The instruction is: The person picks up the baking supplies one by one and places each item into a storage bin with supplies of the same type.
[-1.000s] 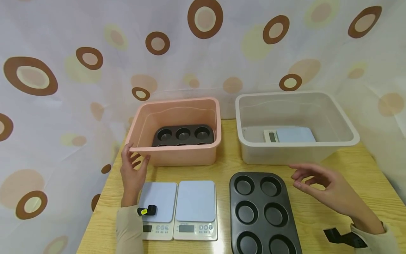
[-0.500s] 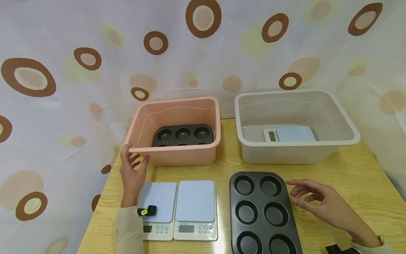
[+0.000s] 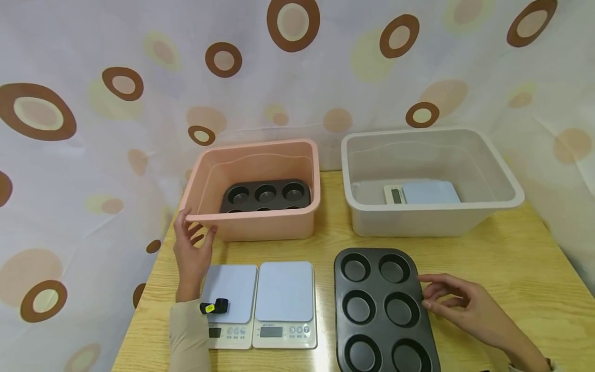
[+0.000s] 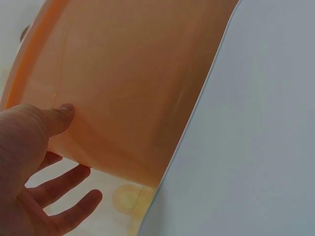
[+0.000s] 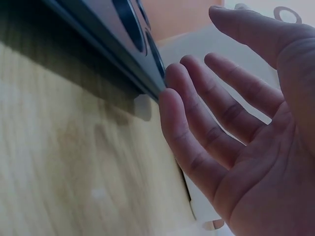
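My left hand (image 3: 192,263) holds the near left corner of a pink plastic bin (image 3: 265,227). In the left wrist view, its thumb lies against the bin wall (image 4: 123,88) while the other fingers reach past the edge. A black muffin tin (image 3: 382,289) with several round cups lies on the table. Beside its right edge is my right hand (image 3: 465,307), fingers loosely bent and thumb apart, gripping nothing. The right wrist view has those fingertips right at the tin's rim (image 5: 118,54). A second dark muffin tin (image 3: 266,195) sits inside the pink bin.
Two kitchen scales, one left (image 3: 230,294) and one right (image 3: 285,292), lie side by side before the pink bin. At the back right stands a beige bin (image 3: 418,222) with another scale (image 3: 429,192) inside. A patterned curtain (image 3: 297,88) hangs behind the wooden table (image 3: 325,206).
My right hand has come down and slightly left, from near the beige bin's front to the muffin tin's right edge. My left hand stays on the pink bin's corner.
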Demonstrator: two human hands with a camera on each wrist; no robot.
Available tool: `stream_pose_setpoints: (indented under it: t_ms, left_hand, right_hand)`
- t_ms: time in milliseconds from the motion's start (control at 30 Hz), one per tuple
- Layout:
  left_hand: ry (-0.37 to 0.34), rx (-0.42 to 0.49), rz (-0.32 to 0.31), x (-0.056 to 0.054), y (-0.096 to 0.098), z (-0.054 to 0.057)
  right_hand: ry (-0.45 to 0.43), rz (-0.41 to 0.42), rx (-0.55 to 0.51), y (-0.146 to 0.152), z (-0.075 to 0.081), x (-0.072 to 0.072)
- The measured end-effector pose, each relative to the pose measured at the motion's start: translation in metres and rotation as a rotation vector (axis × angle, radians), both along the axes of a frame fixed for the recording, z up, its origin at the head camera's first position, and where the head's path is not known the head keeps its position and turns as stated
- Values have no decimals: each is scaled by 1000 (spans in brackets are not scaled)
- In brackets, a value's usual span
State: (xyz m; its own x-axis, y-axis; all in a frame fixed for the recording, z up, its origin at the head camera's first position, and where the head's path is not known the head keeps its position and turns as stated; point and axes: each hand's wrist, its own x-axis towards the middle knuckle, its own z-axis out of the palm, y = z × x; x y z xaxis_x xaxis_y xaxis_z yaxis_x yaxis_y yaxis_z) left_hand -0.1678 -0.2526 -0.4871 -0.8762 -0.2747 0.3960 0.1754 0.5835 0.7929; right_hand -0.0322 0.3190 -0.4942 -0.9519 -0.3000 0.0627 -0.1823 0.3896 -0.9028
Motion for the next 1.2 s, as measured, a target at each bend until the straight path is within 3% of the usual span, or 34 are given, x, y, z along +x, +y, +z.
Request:
stream_pose_setpoints:
  t_ms: [400,767,933,1200]
  left_hand:
    - [-4,3,-3,0,2,2]
    - [-10,8,8,1,2,0]
    - [-4,3,6,1,2,0]
    - [-1,-6,10,1,2,2]
  right_hand:
    - [-10,-43,69,4,-16,11]
    - [-317,151,-132,15,-26,13]
    - [-377,174,-155,17,-28,12]
    - [-397,195,-205,14,-30,15]
